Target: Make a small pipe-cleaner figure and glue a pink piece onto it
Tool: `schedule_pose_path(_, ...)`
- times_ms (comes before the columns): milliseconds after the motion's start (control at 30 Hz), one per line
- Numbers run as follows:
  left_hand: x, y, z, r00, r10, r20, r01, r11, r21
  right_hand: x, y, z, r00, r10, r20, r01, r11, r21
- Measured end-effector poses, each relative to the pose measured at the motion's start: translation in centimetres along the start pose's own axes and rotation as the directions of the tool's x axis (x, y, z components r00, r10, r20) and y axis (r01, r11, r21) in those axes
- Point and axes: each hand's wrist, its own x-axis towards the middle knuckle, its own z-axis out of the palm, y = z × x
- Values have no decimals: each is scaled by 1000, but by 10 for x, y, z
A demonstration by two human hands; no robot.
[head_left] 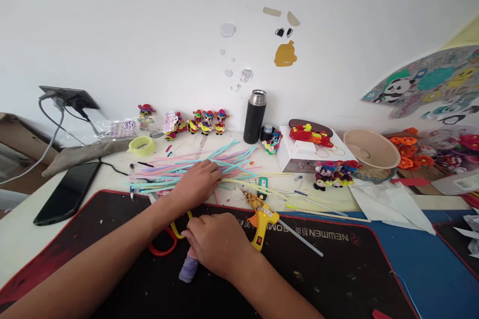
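My left hand [200, 179] rests on a loose pile of pastel pipe cleaners [235, 164], its fingers bent and closed around some of them; the fingertips are partly hidden. Nearer to me, my right hand [220, 244] is closed on a small fuzzy pipe-cleaner piece [189, 269], purple at its lower end with a bit of pink above. Under and between my hands lie scissors [164, 251] with red and yellow handle loops, mostly covered. Just right of my right hand, a yellow hot glue gun [265, 222] lies on the black mat [337, 269].
Behind the pile stand a black thermos [255, 117], several small fuzzy dolls [207, 122] and a roll of yellow tape [142, 146]. A phone [67, 193] lies left. To the right are a white box [318, 147], a beige bowl [372, 149] and a paper sheet [392, 202].
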Motion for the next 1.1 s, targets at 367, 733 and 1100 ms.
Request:
schedule_pose_path(367, 12, -10, -3, 948, -151, -280, 66, 954, -293, -1, 2, -6, 999, -20, -34, 22, 999, 34)
schedule_pose_path(733, 4, -17, -21, 903, -404, -147, 202, 700, -685, 0, 2, -9, 999, 22, -46, -19, 997, 81)
schedule_pose_path(1100, -7, -27, -33, 867, -498, 24, 208, 317, -925, 0, 2, -4, 999, 29, -41, -26, 997, 76)
